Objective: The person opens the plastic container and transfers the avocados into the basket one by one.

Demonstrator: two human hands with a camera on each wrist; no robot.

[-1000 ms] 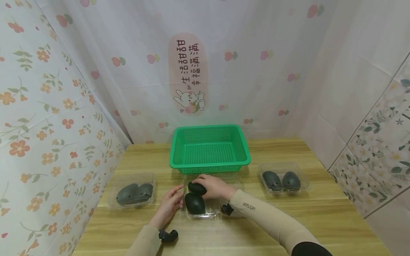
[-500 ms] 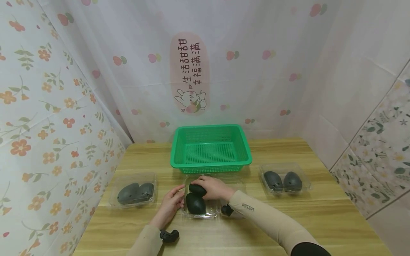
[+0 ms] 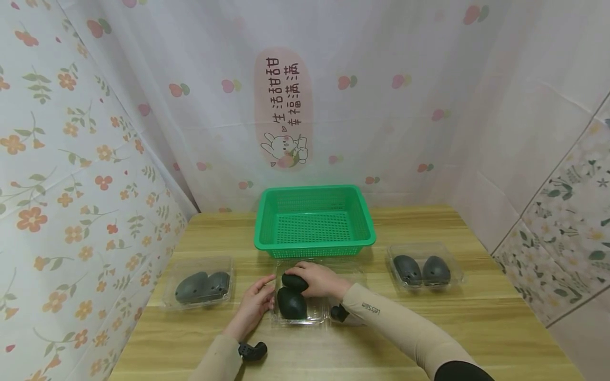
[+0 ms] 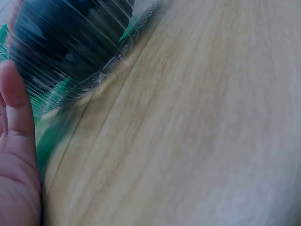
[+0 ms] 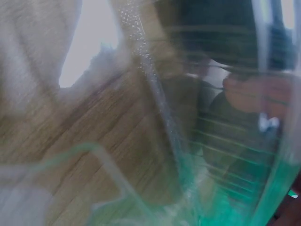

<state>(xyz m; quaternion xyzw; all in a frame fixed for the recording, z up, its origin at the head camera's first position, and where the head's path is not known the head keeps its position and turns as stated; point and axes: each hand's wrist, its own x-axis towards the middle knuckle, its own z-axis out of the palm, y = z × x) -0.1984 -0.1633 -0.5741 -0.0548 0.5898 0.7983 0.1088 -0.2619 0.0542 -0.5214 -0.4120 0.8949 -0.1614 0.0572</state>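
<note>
In the head view an open clear plastic clamshell (image 3: 312, 320) lies on the table with two dark green avocados in it. My right hand (image 3: 318, 279) reaches in from the right and grips the far, smaller avocado (image 3: 294, 282). The larger avocado (image 3: 292, 304) lies in front of it, touching or almost touching. Along the clamshell's left wall stands my left hand (image 3: 255, 305), its fingers relaxed and at the plastic. The left wrist view shows that hand (image 4: 18, 141) beside the ribbed wall. Through clear plastic, the right wrist view shows fingertips (image 5: 256, 96) against a dark shape.
A green plastic basket (image 3: 314, 246) with nothing in it stands behind the clamshell. Closed clear boxes, each with two avocados, lie at the left (image 3: 177, 264) and right (image 3: 424, 247). The clamshell's lid (image 3: 351, 268) spreads to the right under my right forearm.
Both hands and the avocados keep their places. The head view has shifted very slightly.
</note>
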